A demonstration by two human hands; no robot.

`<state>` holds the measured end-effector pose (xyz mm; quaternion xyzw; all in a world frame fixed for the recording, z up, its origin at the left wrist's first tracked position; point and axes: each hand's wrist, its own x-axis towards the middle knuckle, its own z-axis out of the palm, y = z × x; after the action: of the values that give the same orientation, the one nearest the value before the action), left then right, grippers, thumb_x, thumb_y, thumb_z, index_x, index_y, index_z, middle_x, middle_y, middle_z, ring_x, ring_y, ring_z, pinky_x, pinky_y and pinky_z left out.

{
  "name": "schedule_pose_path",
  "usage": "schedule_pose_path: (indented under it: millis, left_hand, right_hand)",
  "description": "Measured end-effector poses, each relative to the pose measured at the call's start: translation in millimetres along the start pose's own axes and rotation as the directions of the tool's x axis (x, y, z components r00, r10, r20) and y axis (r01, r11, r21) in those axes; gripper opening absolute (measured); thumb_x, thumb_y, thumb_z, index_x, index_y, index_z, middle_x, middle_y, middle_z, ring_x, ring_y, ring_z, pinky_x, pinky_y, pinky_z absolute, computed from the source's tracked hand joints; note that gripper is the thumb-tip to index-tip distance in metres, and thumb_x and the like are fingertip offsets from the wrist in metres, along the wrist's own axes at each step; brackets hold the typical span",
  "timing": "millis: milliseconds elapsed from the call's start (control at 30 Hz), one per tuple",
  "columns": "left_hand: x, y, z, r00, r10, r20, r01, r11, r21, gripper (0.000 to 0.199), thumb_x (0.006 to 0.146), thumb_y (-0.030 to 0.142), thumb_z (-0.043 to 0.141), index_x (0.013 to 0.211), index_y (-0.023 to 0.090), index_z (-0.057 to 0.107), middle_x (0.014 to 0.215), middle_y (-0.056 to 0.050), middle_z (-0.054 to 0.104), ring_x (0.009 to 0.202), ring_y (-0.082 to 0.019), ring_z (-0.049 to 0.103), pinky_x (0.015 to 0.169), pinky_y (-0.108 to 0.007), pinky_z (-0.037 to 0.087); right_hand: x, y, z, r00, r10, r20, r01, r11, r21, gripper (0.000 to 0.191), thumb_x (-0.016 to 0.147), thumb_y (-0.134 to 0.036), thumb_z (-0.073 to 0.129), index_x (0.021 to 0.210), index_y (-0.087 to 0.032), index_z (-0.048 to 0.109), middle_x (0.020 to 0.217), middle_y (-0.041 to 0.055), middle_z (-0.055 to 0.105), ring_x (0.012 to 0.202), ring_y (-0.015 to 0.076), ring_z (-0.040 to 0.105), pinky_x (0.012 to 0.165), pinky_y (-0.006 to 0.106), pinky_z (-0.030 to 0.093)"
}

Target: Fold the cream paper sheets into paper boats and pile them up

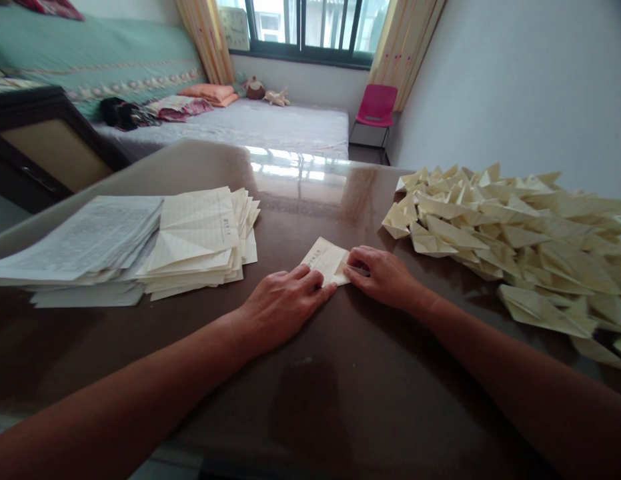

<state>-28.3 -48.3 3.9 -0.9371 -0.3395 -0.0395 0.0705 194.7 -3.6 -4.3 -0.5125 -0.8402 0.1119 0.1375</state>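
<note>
A small folded sheet of cream paper (326, 259) with printed characters lies flat on the glossy brown table (310, 373), between my two hands. My left hand (283, 303) rests on its lower left edge, fingers bent, holding it against the tabletop. At the right corner, my right hand (383, 275) pinches the paper between thumb and curled fingers. Part of the sheet is covered by both hands. Off to the left sits a stack of cream lined paper (197, 233), its top sheet creased. A large heap of folded cream paper shapes (510, 227) spreads over the table's right side.
Beside the cream stack lies a pile of greyish printed sheets (85, 237). Past the table are a bed (290, 123) with pillows and soft toys, a pink chair (377, 107) and a window. A dark cabinet (45, 147) stands at left; a white wall (530, 87) rises at right.
</note>
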Motion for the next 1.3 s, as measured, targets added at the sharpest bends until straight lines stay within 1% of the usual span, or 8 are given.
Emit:
schedule_pose_path:
  millis: [400, 567, 700, 800, 900, 1100, 1200, 1300]
  left_hand:
    - [1, 0, -1.1, 1.000, -0.017, 0.018, 0.017, 1.000, -0.018, 0.033, 0.095, 0.024, 0.042, 0.126, 0.029, 0.052, 0.107, -0.005, 0.057, 0.094, -0.019, 0.051, 0.071, -0.028, 0.048]
    - [2, 0, -1.8, 1.000, -0.020, 0.019, 0.021, 1.000, -0.018, 0.033, 0.095, 0.024, 0.042, 0.125, 0.029, 0.053, 0.107, -0.005, 0.057, 0.095, -0.019, 0.050, 0.072, -0.028, 0.048]
    - [2, 0, -2.2, 0.999, -0.021, 0.025, 0.022, 0.999, -0.027, 0.033, 0.095, 0.026, 0.041, 0.126, 0.031, 0.052, 0.107, -0.005, 0.057, 0.096, -0.019, 0.050, 0.073, -0.029, 0.049]
    - [2, 0, -2.1, 0.999, -0.027, 0.024, 0.027, 0.999, -0.023, 0.033, 0.095, 0.025, 0.041, 0.126, 0.031, 0.053, 0.107, -0.004, 0.057, 0.096, -0.019, 0.050, 0.073, -0.030, 0.049]
    - [2, 0, -1.6, 1.000, -0.025, 0.018, 0.025, 1.000, -0.014, 0.033, 0.095, 0.024, 0.042, 0.125, 0.030, 0.054, 0.108, -0.005, 0.056, 0.094, -0.019, 0.050, 0.072, -0.028, 0.049]
    - [2, 0, -2.9, 1.000, -0.018, 0.016, 0.018, 1.000, 0.012, 0.035, 0.094, 0.023, 0.043, 0.126, 0.031, 0.054, 0.106, -0.005, 0.057, 0.091, -0.018, 0.051, 0.071, -0.027, 0.049]
    - [2, -1, -3.2, 1.000, -0.002, -0.001, 0.002, 1.000, 0.009, 0.035, 0.095, 0.024, 0.042, 0.126, 0.032, 0.054, 0.107, -0.005, 0.059, 0.091, -0.018, 0.052, 0.072, -0.027, 0.049]
    - [2, -6, -1.2, 0.999, 0.018, -0.038, -0.019, 1.000, -0.005, 0.035, 0.096, 0.025, 0.040, 0.128, 0.032, 0.053, 0.106, -0.004, 0.061, 0.091, -0.017, 0.054, 0.072, -0.026, 0.050]
  right_hand:
    - [1, 3, 2, 0.999, 0.029, 0.015, -0.029, 0.999, 0.022, 0.012, 0.083, -0.032, 0.055, 0.079, -0.021, 0.056, 0.079, 0.0004, 0.062, 0.067, 0.0134, 0.054, 0.060, 0.024, 0.032]
    - [-2, 6, 2, 1.000, 0.002, 0.000, -0.002, 0.997, 0.074, 0.021, 0.087, -0.030, 0.055, 0.107, -0.023, 0.057, 0.088, 0.0001, 0.063, 0.070, 0.0129, 0.055, 0.063, 0.025, 0.035]
    - [-11, -5, -9, 0.976, -0.214, -0.035, 0.201, 0.955, -0.219, 0.018, 0.092, -0.027, 0.051, 0.104, -0.026, 0.063, 0.108, 0.0052, 0.060, 0.098, 0.0212, 0.053, 0.078, 0.033, 0.035]
    - [-22, -21, -16, 0.936, -0.333, 0.115, 0.350, 0.839, -0.417, 0.022, 0.091, -0.022, 0.050, 0.108, -0.018, 0.064, 0.108, 0.0110, 0.061, 0.103, 0.0263, 0.049, 0.081, 0.038, 0.033]
    - [-33, -36, -16, 0.949, -0.246, 0.196, 0.314, 0.791, -0.525, 0.029, 0.090, -0.013, 0.045, 0.114, -0.009, 0.061, 0.103, 0.0159, 0.061, 0.095, 0.0275, 0.051, 0.074, 0.039, 0.034]
    - [-40, -42, -22, 0.980, -0.068, 0.186, 0.168, 0.786, -0.595, 0.026, 0.085, -0.007, 0.044, 0.086, -0.013, 0.069, 0.090, 0.0183, 0.062, 0.085, 0.0284, 0.052, 0.069, 0.041, 0.034]
    - [-39, -44, -26, 0.990, -0.106, 0.097, 0.143, 0.803, -0.579, 0.026, 0.088, -0.009, 0.043, 0.094, -0.012, 0.068, 0.093, 0.0180, 0.063, 0.089, 0.0291, 0.052, 0.070, 0.042, 0.035]
    - [-36, -45, -21, 0.974, -0.210, 0.079, 0.220, 0.825, -0.520, 0.027, 0.091, -0.013, 0.042, 0.108, -0.011, 0.063, 0.104, 0.0171, 0.062, 0.095, 0.0275, 0.052, 0.070, 0.038, 0.037]
